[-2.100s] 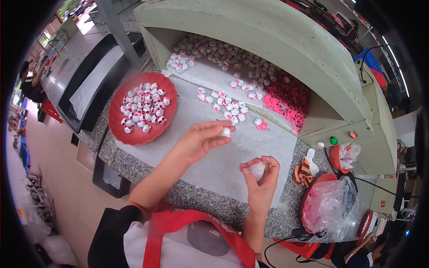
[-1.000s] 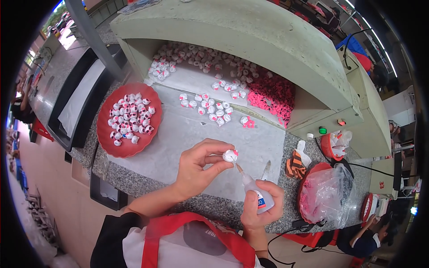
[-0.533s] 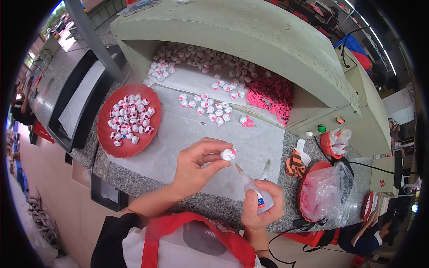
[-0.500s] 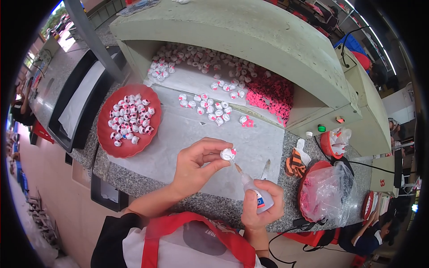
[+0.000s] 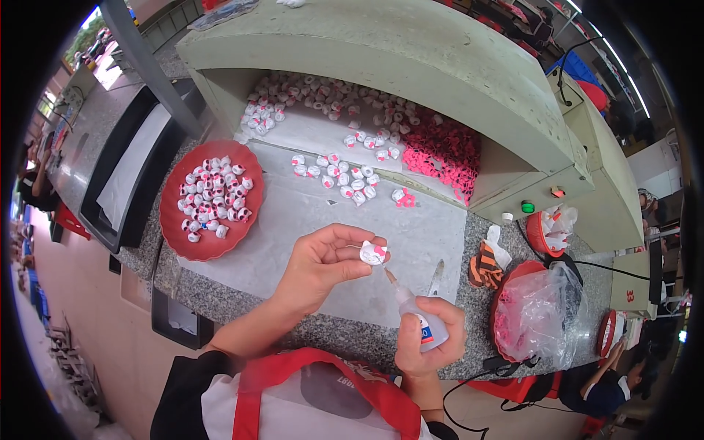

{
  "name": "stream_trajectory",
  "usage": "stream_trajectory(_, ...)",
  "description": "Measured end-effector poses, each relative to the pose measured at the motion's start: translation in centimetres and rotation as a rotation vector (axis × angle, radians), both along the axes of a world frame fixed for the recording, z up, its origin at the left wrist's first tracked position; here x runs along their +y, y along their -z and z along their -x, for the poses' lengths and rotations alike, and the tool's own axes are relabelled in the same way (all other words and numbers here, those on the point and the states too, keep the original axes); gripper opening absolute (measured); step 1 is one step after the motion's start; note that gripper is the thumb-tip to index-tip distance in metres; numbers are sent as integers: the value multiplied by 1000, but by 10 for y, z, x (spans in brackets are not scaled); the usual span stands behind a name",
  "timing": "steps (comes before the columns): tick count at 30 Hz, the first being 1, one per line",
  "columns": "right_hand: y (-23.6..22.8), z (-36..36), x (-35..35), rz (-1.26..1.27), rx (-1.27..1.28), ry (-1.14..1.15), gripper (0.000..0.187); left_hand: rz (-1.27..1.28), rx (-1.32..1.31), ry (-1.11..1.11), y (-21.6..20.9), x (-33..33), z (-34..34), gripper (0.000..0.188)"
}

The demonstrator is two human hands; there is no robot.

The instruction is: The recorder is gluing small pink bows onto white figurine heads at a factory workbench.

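Observation:
Between the thumb and fingers of my left hand (image 5: 319, 264) is a small white cat-shaped head (image 5: 372, 253) with a pink piece on it. My right hand (image 5: 433, 334) is wrapped round a translucent squeeze bottle (image 5: 425, 323) with a thin nozzle. The nozzle tip points up at the lower right of the white head; whether it touches is too small to tell. Beyond my hands, several similar white heads (image 5: 343, 173) with pink parts lie on the white sheet (image 5: 286, 220). A loose group of pink pieces (image 5: 405, 199) lies beside them.
On the left stands a red scalloped bowl (image 5: 172, 235) of white heads. A grey hooded booth (image 5: 381, 51) holds more heads and a pile of pink pieces (image 5: 444, 158). Tweezers (image 5: 437, 279), an orange-black striped thing (image 5: 485, 265) and a plastic bag (image 5: 543, 315) in a red bowl lie at right.
My left hand has turned the white head, so its pink piece now faces up more. The bottle in my right hand has hardly moved; its nozzle stays close to the head.

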State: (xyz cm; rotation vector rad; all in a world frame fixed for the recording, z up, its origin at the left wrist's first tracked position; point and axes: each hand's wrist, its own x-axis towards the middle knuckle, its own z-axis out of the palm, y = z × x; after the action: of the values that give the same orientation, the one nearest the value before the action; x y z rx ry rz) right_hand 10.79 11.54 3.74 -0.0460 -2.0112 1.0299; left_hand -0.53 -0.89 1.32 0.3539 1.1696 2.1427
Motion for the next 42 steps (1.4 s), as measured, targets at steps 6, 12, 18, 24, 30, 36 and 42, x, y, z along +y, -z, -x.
stream_trajectory(6,-2,-4,2,-5,-51,7,23,-8,15,-27,0,0,1,33)
stream_trajectory(12,-1,0,0,-21,-40,-23,25,3,12,-11,0,3,3,32)
stream_trajectory(18,29,28,30,1029,-432,-46,34,97,99,-153,23,-4,10,33)
stream_trajectory(24,122,115,109,217,-595,235,34,119,103,-139,23,3,3,32)
stream_trajectory(30,120,101,99,-336,-834,285,17,139,115,-212,34,-5,8,32)
stream_trajectory(36,98,70,90,-22,-847,250,19,112,97,-98,30,2,-1,31)
stream_trajectory(42,102,89,88,-268,-1044,192,25,134,115,-106,30,0,-4,30)
